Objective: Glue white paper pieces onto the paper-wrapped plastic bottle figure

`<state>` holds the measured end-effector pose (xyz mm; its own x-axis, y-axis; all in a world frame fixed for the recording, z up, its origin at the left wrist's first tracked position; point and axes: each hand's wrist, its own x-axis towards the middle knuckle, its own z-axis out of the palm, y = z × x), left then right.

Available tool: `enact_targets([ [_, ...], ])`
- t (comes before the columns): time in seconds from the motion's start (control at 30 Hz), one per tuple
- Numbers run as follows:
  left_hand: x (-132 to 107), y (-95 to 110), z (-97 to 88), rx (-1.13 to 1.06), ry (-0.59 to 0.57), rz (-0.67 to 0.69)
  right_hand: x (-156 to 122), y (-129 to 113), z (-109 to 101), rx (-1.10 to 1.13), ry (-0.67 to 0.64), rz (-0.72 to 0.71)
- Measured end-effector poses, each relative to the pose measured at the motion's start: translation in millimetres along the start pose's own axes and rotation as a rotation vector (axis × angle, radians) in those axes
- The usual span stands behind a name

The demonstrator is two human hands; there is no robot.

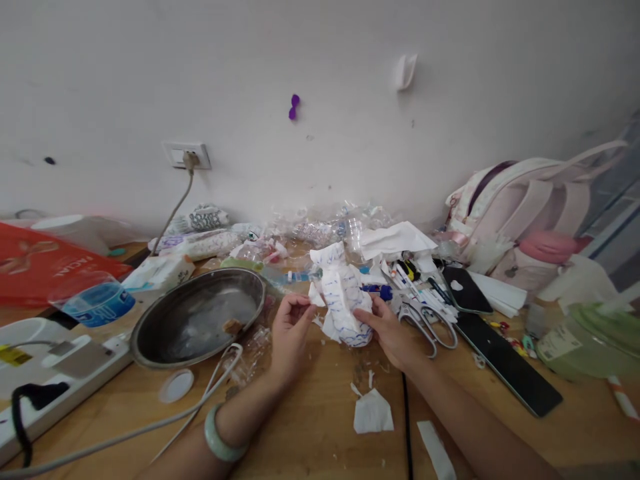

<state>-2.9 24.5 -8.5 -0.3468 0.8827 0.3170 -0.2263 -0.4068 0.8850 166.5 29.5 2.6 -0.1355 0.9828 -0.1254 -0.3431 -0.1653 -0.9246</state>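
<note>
A white paper figure [343,293] with blue pen marks stands on the wooden table [310,427] in front of me. My left hand [290,333] pinches its left edge with thumb and fingers closed. My right hand [389,332] grips its lower right side, fingers curled on the paper. A pale green bangle [220,440] sits on my left wrist. Torn white paper scraps [373,411] lie just below the hands.
A metal bowl [197,319] lies left of my hands, with a white power strip [60,373] and cables further left. Scissors [427,320], pens, a black phone [505,363] and a pink backpack [530,213] are at the right. Plastic wrappers crowd the wall.
</note>
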Motion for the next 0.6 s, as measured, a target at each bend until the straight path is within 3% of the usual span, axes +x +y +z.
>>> enact_targets([
  [0.23,-5.3,3.9,2.0,0.047,-0.074,0.082,0.4,-0.3,0.4,-0.026,0.002,-0.026],
  [0.6,-5.5,3.7,2.4,0.067,-0.064,0.048,-0.1,0.1,0.0,-0.056,-0.002,-0.035],
])
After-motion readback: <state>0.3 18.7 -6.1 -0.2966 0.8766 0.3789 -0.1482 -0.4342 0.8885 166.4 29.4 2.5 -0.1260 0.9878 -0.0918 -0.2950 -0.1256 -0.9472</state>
